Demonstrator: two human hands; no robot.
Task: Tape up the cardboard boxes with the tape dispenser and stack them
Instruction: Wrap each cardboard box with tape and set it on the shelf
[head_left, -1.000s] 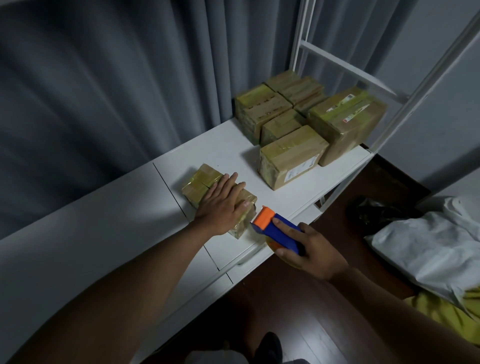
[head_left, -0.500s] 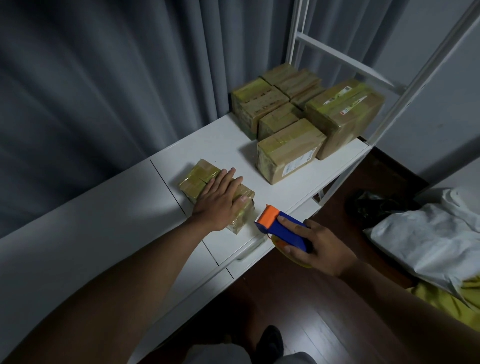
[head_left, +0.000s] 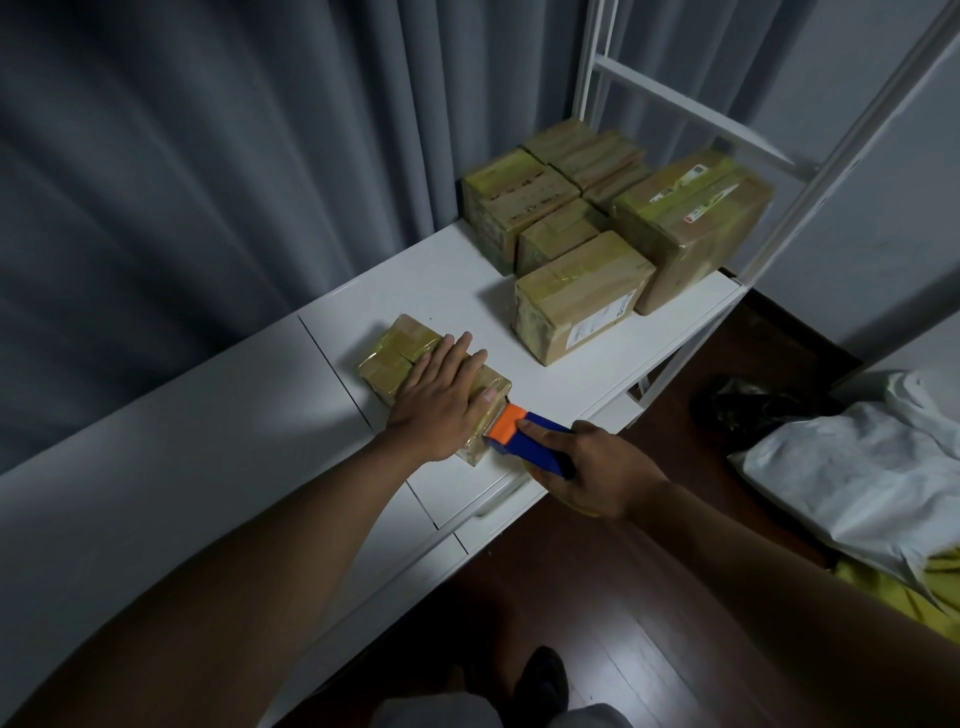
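My left hand (head_left: 441, 400) lies flat with fingers straight, pressing down on the small cardboard box (head_left: 402, 353) near the front edge of the white table (head_left: 218, 441). My right hand (head_left: 602, 467) grips the blue and orange tape dispenser (head_left: 524, 434), index finger stretched along its top; the orange toothed end touches the box's near right corner, at about 4 o'clock from my left hand. At 1 o'clock from that box, well apart, a cluster of taped boxes (head_left: 582, 296) sits at the table's far right end, against the white frame (head_left: 810, 176). Grey curtains (head_left: 218, 156) hang behind the table. At 3 o'clock, on the dark wooden floor (head_left: 597, 597), lies a white bag (head_left: 852, 467).
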